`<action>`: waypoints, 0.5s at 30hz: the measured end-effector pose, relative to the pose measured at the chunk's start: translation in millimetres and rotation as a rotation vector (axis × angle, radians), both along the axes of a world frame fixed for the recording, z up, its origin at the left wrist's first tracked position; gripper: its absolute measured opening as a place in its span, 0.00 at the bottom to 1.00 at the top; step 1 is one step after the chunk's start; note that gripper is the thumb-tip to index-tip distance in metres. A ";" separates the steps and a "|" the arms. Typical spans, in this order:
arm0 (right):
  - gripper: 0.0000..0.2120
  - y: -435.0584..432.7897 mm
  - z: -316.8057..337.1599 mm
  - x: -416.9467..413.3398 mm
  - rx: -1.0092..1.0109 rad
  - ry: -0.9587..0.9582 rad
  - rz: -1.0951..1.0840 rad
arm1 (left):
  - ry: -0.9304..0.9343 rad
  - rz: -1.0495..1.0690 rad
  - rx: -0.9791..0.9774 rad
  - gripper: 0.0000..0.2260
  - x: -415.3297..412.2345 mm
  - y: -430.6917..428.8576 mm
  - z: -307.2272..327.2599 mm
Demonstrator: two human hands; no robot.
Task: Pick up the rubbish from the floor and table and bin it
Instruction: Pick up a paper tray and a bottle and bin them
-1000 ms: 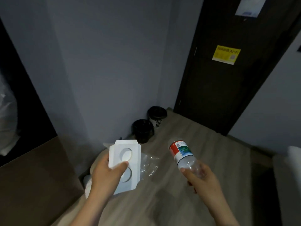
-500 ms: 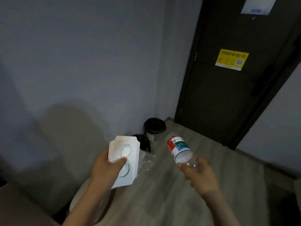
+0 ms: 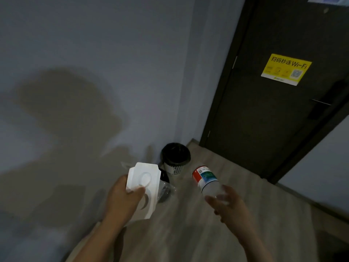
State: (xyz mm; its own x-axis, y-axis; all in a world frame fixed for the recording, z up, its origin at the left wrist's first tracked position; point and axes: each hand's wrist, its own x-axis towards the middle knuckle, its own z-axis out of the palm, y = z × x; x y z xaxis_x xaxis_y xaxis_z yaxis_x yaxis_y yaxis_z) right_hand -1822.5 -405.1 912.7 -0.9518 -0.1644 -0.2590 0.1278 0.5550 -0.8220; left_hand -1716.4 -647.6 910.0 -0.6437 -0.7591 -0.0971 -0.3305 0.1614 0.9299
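My left hand (image 3: 123,198) grips a white cardboard insert (image 3: 144,186) with two round cut-outs, together with a piece of clear plastic wrap (image 3: 167,190) that hangs behind it. In my right hand (image 3: 229,207) is a clear plastic bottle (image 3: 206,181) with a red, white and blue label, held by its lower part and tilted up to the left. Straight ahead on the floor, in the corner, stands a small perforated white bin (image 3: 175,160) lined with a black bag. A second black-lined bin (image 3: 164,176) is mostly hidden behind the cardboard.
A grey wall runs along the left. A dark door (image 3: 273,110) with a yellow Wi-Fi sticker (image 3: 286,69) stands beyond the bins. Wood-look floor (image 3: 236,167) stretches from my feet to the door.
The view has moved forward: both bins are nearer and the dark opening and brown surface at the left have left the view. Both hands keep their hold.
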 end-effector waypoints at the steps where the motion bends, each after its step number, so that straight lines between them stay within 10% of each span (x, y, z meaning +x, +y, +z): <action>1: 0.34 -10.5 2.1 -12.8 0.008 -0.005 -0.001 | -0.004 -0.008 -0.001 0.10 -14.2 -11.0 0.8; 15: 0.35 -94.9 -36.0 -187.9 0.059 -0.127 0.070 | -0.093 0.009 0.018 0.10 -172.3 -92.1 -30.9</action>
State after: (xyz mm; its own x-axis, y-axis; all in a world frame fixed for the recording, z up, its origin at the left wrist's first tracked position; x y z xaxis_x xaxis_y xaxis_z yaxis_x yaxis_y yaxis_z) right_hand -2010.4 -499.9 876.7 -0.8975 -0.2105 -0.3876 0.1878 0.6128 -0.7676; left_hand -1888.6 -739.7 879.1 -0.6242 -0.7626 -0.1696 -0.4172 0.1418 0.8977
